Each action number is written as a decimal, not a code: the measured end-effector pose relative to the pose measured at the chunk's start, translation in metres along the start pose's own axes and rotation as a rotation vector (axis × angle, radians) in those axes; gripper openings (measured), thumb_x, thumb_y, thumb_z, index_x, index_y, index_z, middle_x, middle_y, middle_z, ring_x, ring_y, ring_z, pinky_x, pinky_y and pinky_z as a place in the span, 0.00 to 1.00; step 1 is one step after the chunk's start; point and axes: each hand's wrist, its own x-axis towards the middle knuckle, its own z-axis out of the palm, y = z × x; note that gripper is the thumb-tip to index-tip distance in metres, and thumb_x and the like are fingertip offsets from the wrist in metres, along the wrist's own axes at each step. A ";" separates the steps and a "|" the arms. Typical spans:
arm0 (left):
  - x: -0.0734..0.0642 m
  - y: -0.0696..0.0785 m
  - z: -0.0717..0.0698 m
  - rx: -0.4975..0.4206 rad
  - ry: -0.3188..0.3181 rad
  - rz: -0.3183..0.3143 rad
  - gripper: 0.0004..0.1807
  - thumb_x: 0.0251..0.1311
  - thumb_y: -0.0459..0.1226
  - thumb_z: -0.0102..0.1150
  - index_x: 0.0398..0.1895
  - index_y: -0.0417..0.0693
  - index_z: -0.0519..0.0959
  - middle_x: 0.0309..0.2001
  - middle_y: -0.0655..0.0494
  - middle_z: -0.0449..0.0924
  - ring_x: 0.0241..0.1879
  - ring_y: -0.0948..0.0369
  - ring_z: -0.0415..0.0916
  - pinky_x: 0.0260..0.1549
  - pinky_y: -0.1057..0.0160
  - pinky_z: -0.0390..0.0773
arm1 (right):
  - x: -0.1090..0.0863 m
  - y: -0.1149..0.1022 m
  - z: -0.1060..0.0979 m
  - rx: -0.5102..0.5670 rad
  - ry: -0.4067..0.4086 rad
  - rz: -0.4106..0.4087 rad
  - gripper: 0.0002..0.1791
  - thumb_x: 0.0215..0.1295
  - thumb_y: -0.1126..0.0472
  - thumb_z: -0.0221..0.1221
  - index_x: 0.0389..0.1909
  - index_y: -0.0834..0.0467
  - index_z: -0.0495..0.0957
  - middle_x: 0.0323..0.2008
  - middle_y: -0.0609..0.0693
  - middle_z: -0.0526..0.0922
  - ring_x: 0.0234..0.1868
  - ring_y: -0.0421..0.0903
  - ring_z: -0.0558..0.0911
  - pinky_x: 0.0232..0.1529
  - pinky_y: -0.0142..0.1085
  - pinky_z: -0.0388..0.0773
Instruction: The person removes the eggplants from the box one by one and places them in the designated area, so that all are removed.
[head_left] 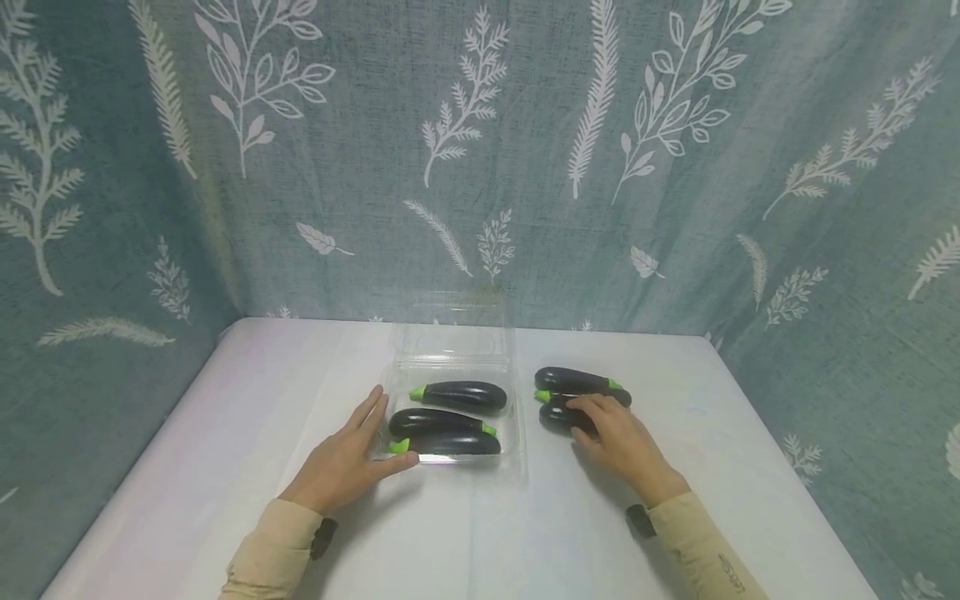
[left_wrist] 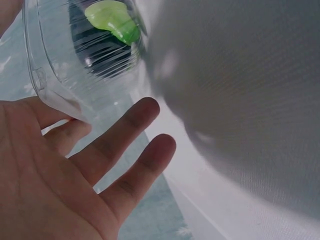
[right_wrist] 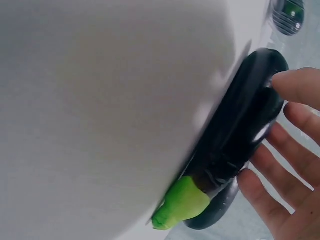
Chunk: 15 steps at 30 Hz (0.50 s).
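Observation:
A clear plastic clamshell box (head_left: pixel 453 348) stands open mid-table with three dark eggplants in it, the rear one (head_left: pixel 461 394), the middle one (head_left: pixel 435 421) and the front one (head_left: pixel 457 443). My left hand (head_left: pixel 369 440) lies flat against the box's left side, fingers straight. The left wrist view shows the same hand (left_wrist: pixel 100 160) beside the box wall (left_wrist: pixel 55 75), with a green stem (left_wrist: pixel 112 20) behind it. To the right lies a small pile of loose eggplants (head_left: pixel 573 380). My right hand (head_left: pixel 609 432) rests on the nearest one (right_wrist: pixel 240 130), thumb at its end, fingers extended.
The white table (head_left: pixel 225 433) is bounded by a leaf-print teal curtain (head_left: pixel 480 167) at the back and both sides. The box's lid (head_left: pixel 453 321) stands up behind it. Bare tabletop lies to the left of the box and along the front edge.

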 end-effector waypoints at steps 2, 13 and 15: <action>0.000 0.000 0.000 -0.003 0.000 0.003 0.61 0.56 0.74 0.54 0.82 0.45 0.51 0.82 0.55 0.43 0.61 0.38 0.74 0.55 0.36 0.75 | 0.002 -0.001 -0.002 -0.004 0.008 0.011 0.21 0.60 0.60 0.71 0.55 0.57 0.81 0.53 0.55 0.83 0.55 0.56 0.81 0.53 0.52 0.80; 0.000 0.001 0.001 -0.009 0.010 -0.010 0.60 0.57 0.72 0.57 0.81 0.44 0.51 0.82 0.54 0.43 0.62 0.37 0.73 0.55 0.36 0.74 | 0.018 -0.016 -0.023 0.103 0.035 0.095 0.24 0.66 0.57 0.68 0.62 0.55 0.78 0.58 0.56 0.81 0.61 0.57 0.79 0.59 0.55 0.76; -0.001 0.001 0.001 -0.007 0.016 -0.009 0.61 0.56 0.73 0.56 0.81 0.44 0.51 0.82 0.55 0.43 0.62 0.37 0.74 0.55 0.36 0.75 | 0.022 -0.022 -0.025 0.123 0.045 0.090 0.24 0.67 0.56 0.67 0.63 0.55 0.77 0.58 0.55 0.81 0.61 0.57 0.78 0.59 0.54 0.76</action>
